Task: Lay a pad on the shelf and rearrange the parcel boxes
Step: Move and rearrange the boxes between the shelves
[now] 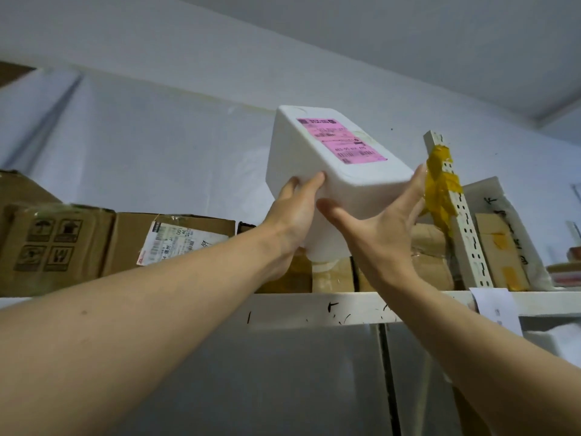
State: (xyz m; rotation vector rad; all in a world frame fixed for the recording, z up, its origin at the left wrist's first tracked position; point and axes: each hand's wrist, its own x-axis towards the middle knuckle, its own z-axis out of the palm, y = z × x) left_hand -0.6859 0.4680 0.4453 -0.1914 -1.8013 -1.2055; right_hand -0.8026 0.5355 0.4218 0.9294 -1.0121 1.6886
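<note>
A white foam parcel box (pixel 314 158) with a pink shipping label (pixel 341 140) is held tilted in the air above the top shelf (pixel 314 309). My left hand (pixel 294 215) grips its lower left corner, fingers up the side. My right hand (pixel 383 231) grips the lower right end, with the thumb across the near face and the fingers along the far side. Brown cardboard parcel boxes (pixel 53 247) (pixel 176 234) stand in a row on the shelf below and to the left. I cannot pick out any pad.
A white slotted upright post (pixel 465 234) wrapped in yellow tape (pixel 440 184) rises just right of my right hand. More parcels (pixel 500 243) lean beyond it. A paper slip (pixel 493 306) hangs on the shelf rim. Taped boxes (pixel 430 256) sit under the foam box.
</note>
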